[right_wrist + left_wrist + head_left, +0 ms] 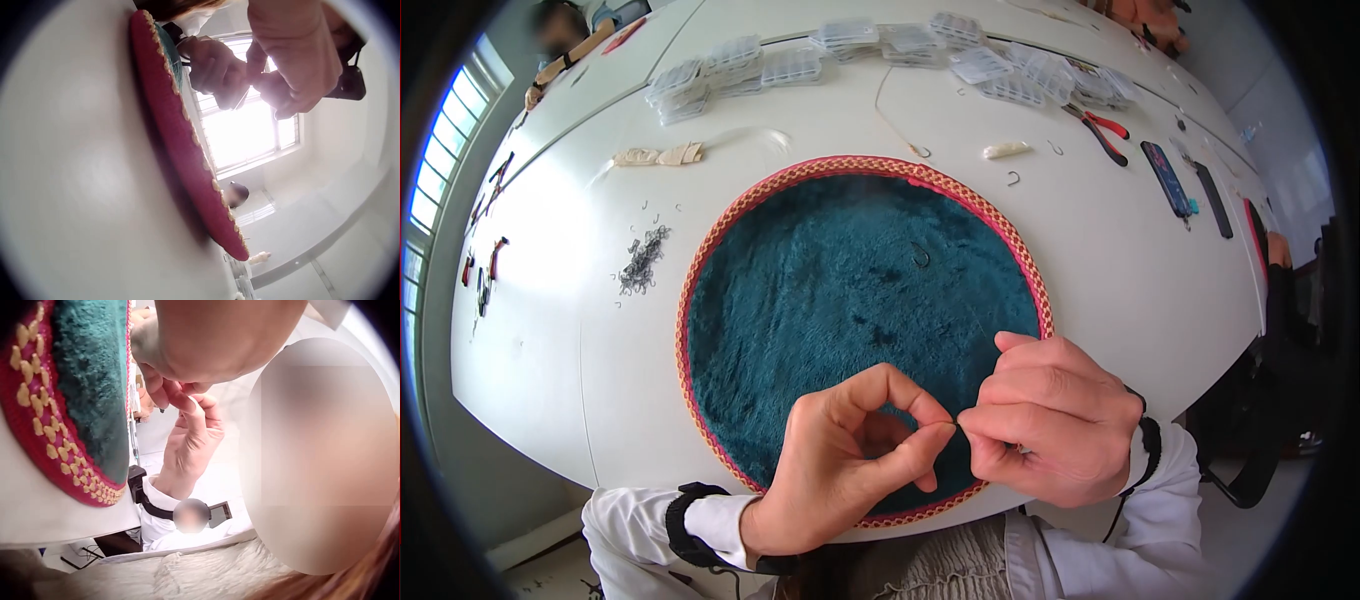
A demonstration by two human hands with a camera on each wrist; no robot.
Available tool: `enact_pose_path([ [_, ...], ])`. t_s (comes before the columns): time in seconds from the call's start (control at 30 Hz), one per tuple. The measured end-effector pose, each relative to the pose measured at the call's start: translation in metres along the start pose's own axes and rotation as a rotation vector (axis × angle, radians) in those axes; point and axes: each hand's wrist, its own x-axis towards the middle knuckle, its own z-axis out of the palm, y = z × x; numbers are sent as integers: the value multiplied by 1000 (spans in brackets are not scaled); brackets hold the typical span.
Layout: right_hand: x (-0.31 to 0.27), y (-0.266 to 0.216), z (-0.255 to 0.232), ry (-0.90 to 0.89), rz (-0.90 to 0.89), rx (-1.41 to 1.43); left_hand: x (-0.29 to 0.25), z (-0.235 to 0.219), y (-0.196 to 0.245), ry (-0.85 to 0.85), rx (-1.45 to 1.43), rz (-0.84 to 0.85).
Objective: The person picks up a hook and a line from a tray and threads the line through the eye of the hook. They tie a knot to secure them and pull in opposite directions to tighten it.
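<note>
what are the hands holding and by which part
Left and right hand appear to pinch one tiny dark thing between their fingertips, where they meet; it is too small and covered to tell what it is or which part.

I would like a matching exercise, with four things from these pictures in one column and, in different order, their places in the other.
1. Bare left hand
2. Heap of small dark metal hooks
3. Pliers with red-and-black handles
4. Large dark curved hook

A. Left of the round teal plush mat with red-and-gold rim
B. On the plush
C. Between clear plastic boxes and a blue phone-like object
D. Fingertips close to the right hand's

1-D; 2-A; 3-C; 4-B
</note>
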Motion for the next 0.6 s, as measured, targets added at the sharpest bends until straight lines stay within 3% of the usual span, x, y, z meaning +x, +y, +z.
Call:
enact_pose_path([
  [0.17, 0, -1, -2, -5, -88, -126, 0, 1, -2, 33, -33, 59],
  [0.23, 2, 0, -2, -3, -44, -99, 1, 0, -1, 52, -11, 105],
  [0.3, 6, 2, -5, 1, -1, -72, 2, -2, 2, 113, 244, 266],
  [0.33, 9, 2, -9, -41, 95, 24, 4, -2, 3, 112, 246, 269],
  [0.4, 12, 5, -13, -80, 193, 120, 6, -4, 2, 150, 471, 591],
  [0.43, 12, 8, -13, -99, 240, 228, 6, -6, 4, 146, 473, 592],
  [0.5, 12, 8, -15, -113, 286, 336, 5, -10, 7, 123, 748, 804],
  [0.6, 11, 4, -19, -169, 397, 433, 2, -10, 8, 132, 844, 857],
])
